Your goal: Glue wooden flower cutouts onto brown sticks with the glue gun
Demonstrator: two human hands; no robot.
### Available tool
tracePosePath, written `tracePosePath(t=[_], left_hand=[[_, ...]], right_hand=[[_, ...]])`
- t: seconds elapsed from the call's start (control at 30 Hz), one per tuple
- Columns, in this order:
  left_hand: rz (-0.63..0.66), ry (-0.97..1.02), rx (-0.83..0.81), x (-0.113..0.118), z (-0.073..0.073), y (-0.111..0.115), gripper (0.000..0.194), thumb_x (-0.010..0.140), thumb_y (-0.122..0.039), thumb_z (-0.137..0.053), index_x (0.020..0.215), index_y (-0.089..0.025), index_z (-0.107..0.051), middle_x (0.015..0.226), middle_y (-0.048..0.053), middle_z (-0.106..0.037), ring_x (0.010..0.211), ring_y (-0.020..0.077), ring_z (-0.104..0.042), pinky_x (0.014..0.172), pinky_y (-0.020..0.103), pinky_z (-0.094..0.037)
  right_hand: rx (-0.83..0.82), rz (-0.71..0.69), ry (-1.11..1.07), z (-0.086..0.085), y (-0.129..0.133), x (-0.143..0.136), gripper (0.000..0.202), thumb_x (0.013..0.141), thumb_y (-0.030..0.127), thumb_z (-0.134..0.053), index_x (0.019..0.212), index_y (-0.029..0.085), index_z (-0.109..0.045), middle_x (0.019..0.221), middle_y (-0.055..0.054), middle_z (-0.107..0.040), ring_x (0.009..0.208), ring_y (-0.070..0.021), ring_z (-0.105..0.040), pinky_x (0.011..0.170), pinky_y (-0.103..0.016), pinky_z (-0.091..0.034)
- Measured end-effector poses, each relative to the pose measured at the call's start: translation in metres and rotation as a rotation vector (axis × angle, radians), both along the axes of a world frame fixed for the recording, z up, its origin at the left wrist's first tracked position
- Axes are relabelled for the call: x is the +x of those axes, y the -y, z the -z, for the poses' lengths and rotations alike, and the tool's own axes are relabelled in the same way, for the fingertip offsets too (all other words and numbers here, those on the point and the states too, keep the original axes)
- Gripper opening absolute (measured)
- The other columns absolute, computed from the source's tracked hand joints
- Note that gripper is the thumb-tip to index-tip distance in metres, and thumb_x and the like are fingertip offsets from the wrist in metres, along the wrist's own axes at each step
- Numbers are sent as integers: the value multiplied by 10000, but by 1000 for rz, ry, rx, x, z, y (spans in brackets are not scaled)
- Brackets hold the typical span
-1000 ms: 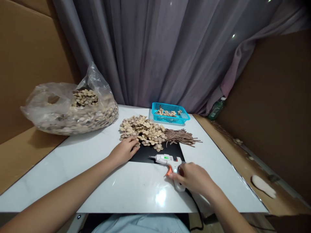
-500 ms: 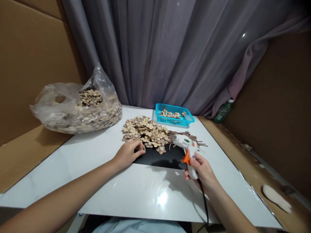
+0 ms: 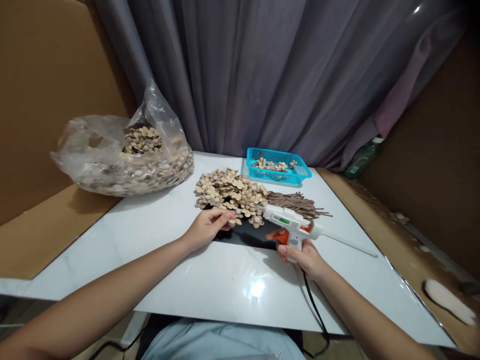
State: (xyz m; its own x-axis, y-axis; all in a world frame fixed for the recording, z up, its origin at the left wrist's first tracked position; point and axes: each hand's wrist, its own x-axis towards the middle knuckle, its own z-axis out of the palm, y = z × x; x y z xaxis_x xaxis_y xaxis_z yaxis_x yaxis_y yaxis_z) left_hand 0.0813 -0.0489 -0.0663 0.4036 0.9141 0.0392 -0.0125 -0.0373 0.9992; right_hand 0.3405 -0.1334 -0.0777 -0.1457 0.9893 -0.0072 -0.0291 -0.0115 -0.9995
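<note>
My left hand [image 3: 210, 226] pinches a small beige flower-shaped piece [image 3: 235, 221] between thumb and fingers, at the near edge of a pile of similar flower-shaped pieces [image 3: 228, 190]. In my right hand [image 3: 302, 256] is a white hot glue gun [image 3: 287, 220] with an orange trigger. Its nozzle points left, toward the pile and a little above the held piece. A clear glue stick [image 3: 350, 243] juts from its back, and a black cord [image 3: 313, 305] hangs below. Under the pile lies a black mat [image 3: 249, 237]. Thin brown stems [image 3: 296, 201] lie bundled behind the gun.
A clear plastic bag [image 3: 127, 175] full of flower pieces sits at the back left. The blue basket [image 3: 279, 172] at the back holds some pieces and stems. Cardboard walls [image 3: 56, 100] flank the white table [image 3: 210, 280]; a green bottle [image 3: 362, 159] stands at right.
My right hand has turned the glue gun so its nozzle points left, closer to my left hand. My left hand has lifted a flower-shaped piece into clearer view. The camera view has shifted slightly.
</note>
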Motion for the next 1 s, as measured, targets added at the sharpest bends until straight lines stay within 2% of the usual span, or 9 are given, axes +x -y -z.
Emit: tracePosePath(t=[0.07, 0.13, 0.23, 0.37, 0.47, 0.57, 0.67, 0.77, 1.0], left_hand=[[-31, 65, -60, 1, 0, -2, 360, 710, -419, -735, 910, -123, -686, 1142, 111, -657, 858, 154, -653, 778, 278, -549], [-45, 140, -131, 1, 0, -4, 396, 661, -326, -794, 992, -151, -668, 1165, 91, -647, 848, 132, -658, 784, 260, -548], [-62, 220, -266, 2, -2, -5, 497, 647, -220, -805, 1108, -193, -622, 1007, 44, -678, 757, 94, -663, 727, 220, -548], [-66, 202, -342, 2, -6, -3, 276, 669, -182, -769, 922, -161, -662, 773, -3, -663, 699, 86, -649, 665, 188, -533], [-26, 162, -290, 2, -7, -1, 184, 691, -252, -759, 793, -130, -666, 681, 2, -660, 632, 86, -617, 629, 196, -516], [-6, 57, -160, 1, -7, 0, 242, 707, -338, -746, 774, -109, -699, 662, 26, -671, 587, 94, -581, 591, 213, -506], [-45, -49, -62, -1, -7, 2, 297, 713, -385, -735, 850, -121, -734, 743, 56, -708, 636, 127, -606, 566, 220, -513], [-41, -83, -28, -2, -8, 4, 311, 722, -402, -719, 866, -129, -747, 752, 65, -721, 639, 144, -621, 538, 221, -516], [-6, -83, 0, -1, -10, 7, 270, 740, -386, -705, 806, -128, -751, 668, 56, -716, 569, 132, -613, 515, 212, -498]], right_hand=[[1, -56, 77, 2, 2, 2, 335, 725, 402, -716, 970, 185, -645, 952, -72, -649, 564, -125, -505, 476, -263, -441], [-17, -107, 149, 3, 4, 3, 325, 757, 419, -688, 988, 193, -651, 929, -69, -650, 585, -136, -522, 505, -270, -462], [-23, -140, 214, 5, 8, 1, 290, 799, 432, -645, 983, 208, -653, 879, -55, -650, 567, -133, -536, 525, -274, -480], [-9, -175, 191, 7, 13, -4, 290, 798, 484, -626, 896, 212, -650, 863, -54, -665, 504, -125, -535, 524, -291, -495], [-10, -195, 206, 6, 15, -7, 306, 805, 502, -607, 857, 203, -640, 893, -69, -679, 523, -137, -559, 535, -292, -502], [-1, -200, 282, 5, 18, -8, 291, 838, 478, -571, 902, 204, -645, 963, -78, -677, 511, -127, -560, 544, -300, -504], [22, -175, 378, 2, 20, -11, 309, 848, 479, -550, 935, 210, -675, 723, -46, -667, 503, -155, -563, 530, -304, -490], [42, -118, 433, 0, 20, -14, 316, 818, 497, -581, 891, 209, -691, 502, 1, -561, 461, -165, -526, 482, -290, -445], [139, -164, 484, 0, 17, -15, 285, 882, 460, -501, 818, 217, -636, 506, 15, -521, 467, -150, -495, 490, -276, -416]])
